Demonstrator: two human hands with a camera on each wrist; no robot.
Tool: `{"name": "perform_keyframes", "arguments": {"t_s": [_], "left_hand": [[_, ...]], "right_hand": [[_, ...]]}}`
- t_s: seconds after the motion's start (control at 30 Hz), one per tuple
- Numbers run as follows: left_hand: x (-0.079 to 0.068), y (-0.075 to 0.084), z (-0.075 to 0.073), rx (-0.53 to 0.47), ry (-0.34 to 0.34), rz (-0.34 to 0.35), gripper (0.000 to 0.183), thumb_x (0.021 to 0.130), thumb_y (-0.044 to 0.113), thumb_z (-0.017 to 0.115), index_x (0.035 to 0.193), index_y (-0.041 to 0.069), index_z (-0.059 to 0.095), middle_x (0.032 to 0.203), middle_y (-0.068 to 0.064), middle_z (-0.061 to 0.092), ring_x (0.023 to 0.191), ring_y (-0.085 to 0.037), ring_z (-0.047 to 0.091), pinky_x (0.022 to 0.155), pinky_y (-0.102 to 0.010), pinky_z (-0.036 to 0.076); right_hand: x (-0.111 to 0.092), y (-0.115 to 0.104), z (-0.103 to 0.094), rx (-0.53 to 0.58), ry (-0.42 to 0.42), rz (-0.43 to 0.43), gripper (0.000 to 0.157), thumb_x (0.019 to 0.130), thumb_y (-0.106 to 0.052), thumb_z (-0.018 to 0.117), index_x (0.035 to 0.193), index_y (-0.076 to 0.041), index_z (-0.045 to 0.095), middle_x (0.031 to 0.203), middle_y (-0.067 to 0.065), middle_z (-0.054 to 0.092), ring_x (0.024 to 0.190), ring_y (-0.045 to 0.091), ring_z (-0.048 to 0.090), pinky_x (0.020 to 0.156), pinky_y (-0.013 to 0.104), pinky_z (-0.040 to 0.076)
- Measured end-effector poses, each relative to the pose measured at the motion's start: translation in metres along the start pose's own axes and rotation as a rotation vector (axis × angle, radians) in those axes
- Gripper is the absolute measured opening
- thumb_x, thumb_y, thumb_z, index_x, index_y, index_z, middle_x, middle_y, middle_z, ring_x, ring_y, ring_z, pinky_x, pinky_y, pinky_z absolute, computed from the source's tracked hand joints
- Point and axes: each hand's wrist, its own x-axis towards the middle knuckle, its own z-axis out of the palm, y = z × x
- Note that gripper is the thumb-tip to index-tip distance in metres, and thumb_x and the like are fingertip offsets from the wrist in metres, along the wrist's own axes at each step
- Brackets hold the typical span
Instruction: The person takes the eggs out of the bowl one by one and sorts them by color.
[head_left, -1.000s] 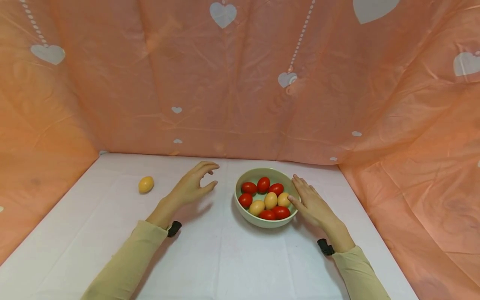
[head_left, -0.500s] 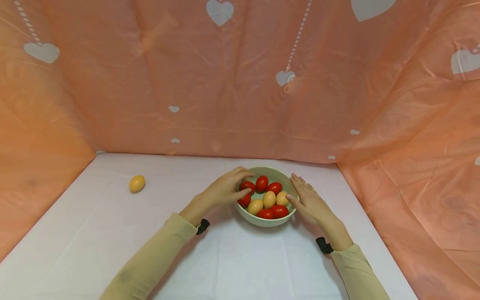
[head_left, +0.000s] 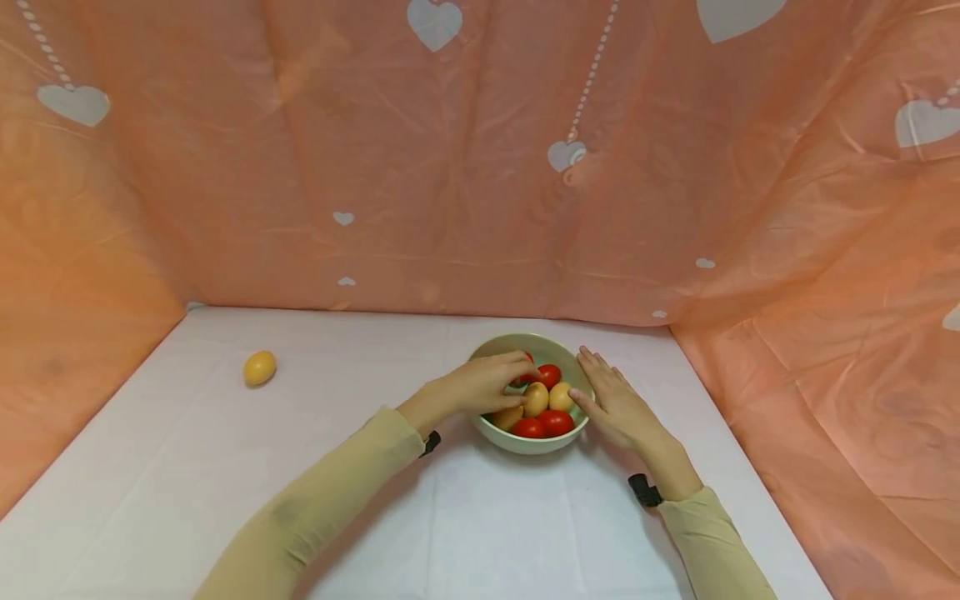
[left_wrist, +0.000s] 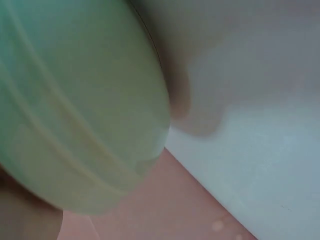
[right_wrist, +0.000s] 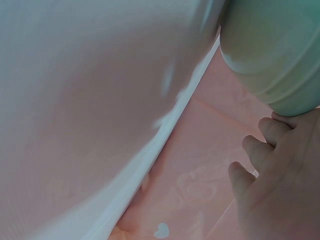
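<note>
A pale green bowl (head_left: 525, 445) stands on the table in the head view, holding red cherry tomatoes (head_left: 556, 422) and yellow oval ones (head_left: 536, 400) that look like cherry tomatoes. My left hand (head_left: 483, 383) reaches over its left rim, fingers bent and thumb apart from them; no tomato shows clearly between them. Its palm hides the tomatoes on that side. At the right side, my right hand (head_left: 618, 408) rests against the rim with straight fingers outside and the thumb over the edge. The bowl's outer wall (left_wrist: 90, 100) fills much of the left wrist view.
A single yellow oval tomato (head_left: 259, 368) lies on the white tablecloth (head_left: 360, 367) far to the left. An orange curtain (head_left: 450, 208) with white hearts stands behind the table and along both sides.
My left hand has moved right, from beside the bowl to over its rim and in among the tomatoes. The right hand has stayed at the bowl's right side. The view has shifted slightly.
</note>
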Motion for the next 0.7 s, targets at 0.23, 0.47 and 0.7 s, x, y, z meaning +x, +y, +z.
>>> {"name": "perform_keyframes", "arguments": {"t_s": [0.23, 0.47, 0.7], "left_hand": [[0.009, 0.002, 0.007, 0.096, -0.068, -0.02, 0.041, 0.096, 0.026, 0.076, 0.134, 0.014, 0.067, 0.129, -0.001, 0.061, 0.108, -0.015, 0.063, 0.094, -0.03, 0.054], [0.013, 0.004, 0.01, 0.1, -0.105, -0.068, 0.047, 0.095, 0.029, 0.077, 0.139, 0.015, 0.065, 0.135, 0.0, 0.059, 0.118, -0.015, 0.062, 0.1, -0.031, 0.052], [0.016, 0.006, 0.011, 0.122, -0.136, -0.08, 0.051, 0.096, 0.031, 0.076, 0.142, 0.012, 0.065, 0.131, -0.003, 0.061, 0.114, -0.018, 0.063, 0.1, -0.033, 0.052]], "right_hand": [[0.0, -0.001, 0.002, 0.003, -0.002, -0.003, 0.075, 0.11, -0.047, 0.045, 0.164, 0.0, 0.023, 0.172, 0.014, 0.019, 0.158, 0.039, 0.017, 0.126, 0.059, 0.013], [0.0, 0.0, 0.0, -0.019, 0.006, -0.012, 0.074, 0.11, -0.046, 0.044, 0.163, 0.001, 0.023, 0.172, 0.015, 0.019, 0.157, 0.041, 0.018, 0.125, 0.061, 0.015], [0.0, -0.002, -0.002, -0.017, 0.0, -0.01, 0.073, 0.111, -0.045, 0.044, 0.163, 0.002, 0.023, 0.172, 0.016, 0.019, 0.157, 0.041, 0.017, 0.125, 0.061, 0.015]]}}
